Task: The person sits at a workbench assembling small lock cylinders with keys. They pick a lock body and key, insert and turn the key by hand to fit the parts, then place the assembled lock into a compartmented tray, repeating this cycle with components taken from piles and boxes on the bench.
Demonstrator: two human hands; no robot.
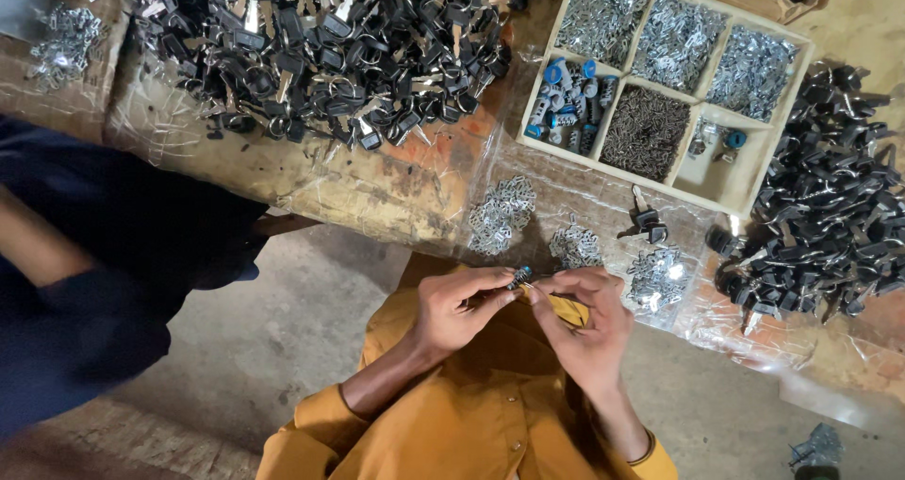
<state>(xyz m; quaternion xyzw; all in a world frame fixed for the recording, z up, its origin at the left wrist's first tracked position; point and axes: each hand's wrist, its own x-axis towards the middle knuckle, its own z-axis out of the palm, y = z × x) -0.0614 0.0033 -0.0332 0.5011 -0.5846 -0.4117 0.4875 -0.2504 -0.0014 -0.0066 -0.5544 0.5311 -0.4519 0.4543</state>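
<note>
Both hands meet over the lap: left hand (pixel 457 308) and right hand (pixel 586 322) pinch one small blue-capped lock cylinder (pixel 519 276) between fingertips. One six-compartment tray (pixel 660 173) and two key heaps sit on the bench (pixel 377 192).

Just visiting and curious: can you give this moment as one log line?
left hand: pinches small blue-capped part | right hand: pinches it too | ahead: divided tray, black keys

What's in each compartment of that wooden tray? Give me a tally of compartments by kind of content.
Wooden tray compartments, by content:
Silvery metal pieces: 3
Blue-capped cylinders: 1
Small dark metal parts: 1
Nearly empty, a few loose pieces: 1
Total: 6
</note>
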